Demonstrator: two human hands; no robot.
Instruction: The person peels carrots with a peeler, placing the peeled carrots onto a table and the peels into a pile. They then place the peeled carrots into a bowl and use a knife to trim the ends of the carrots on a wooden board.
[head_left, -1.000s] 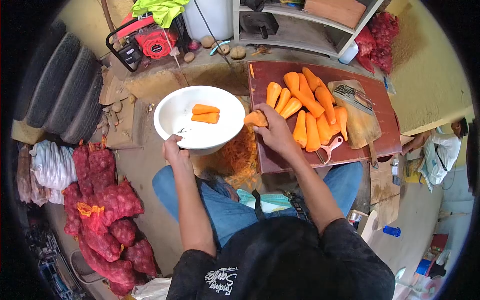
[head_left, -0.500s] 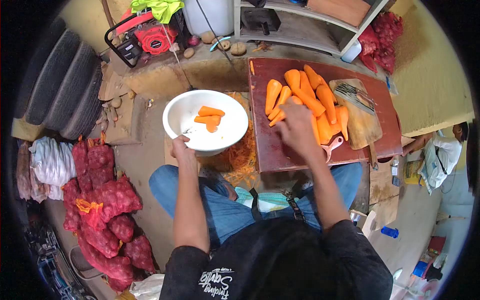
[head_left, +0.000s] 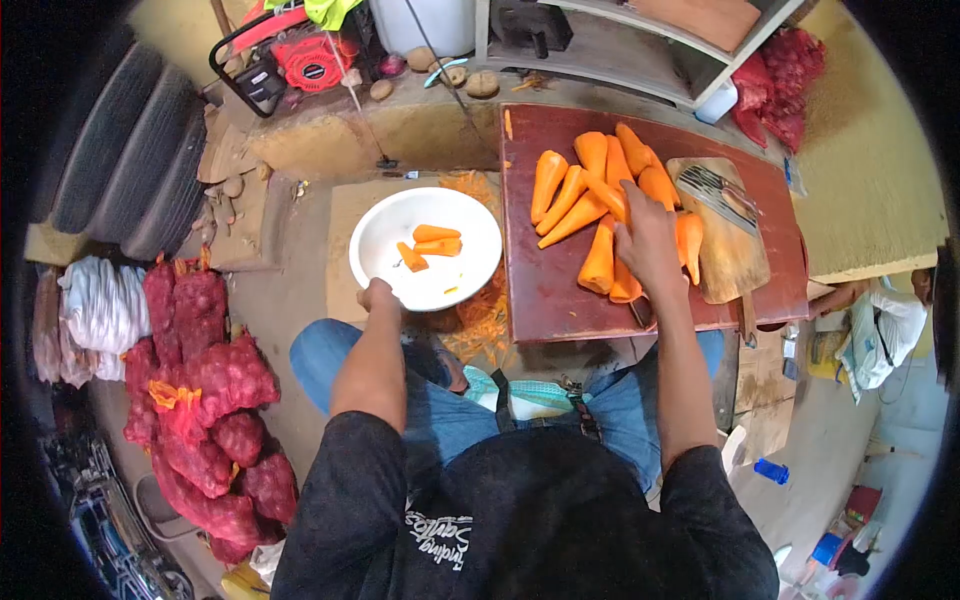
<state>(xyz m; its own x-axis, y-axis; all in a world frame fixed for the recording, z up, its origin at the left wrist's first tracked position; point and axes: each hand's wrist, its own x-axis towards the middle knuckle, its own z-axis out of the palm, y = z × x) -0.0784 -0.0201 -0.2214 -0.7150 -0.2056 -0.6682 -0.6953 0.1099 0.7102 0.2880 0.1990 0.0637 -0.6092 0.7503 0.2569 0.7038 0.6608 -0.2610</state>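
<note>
Three carrot pieces sit in the white bowl, its near rim gripped by the left hand. Right hand lies spread, palm down, on the carrots heaped mid-board, beside the chopping block at its right edge.

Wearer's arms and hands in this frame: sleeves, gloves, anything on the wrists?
Both hands bare: left hand, right hand, no gloves. No watch or band visible on either wrist. Forearms uncovered; short black sleeves end near the elbows. Same black shirt carries white script lettering.
</note>
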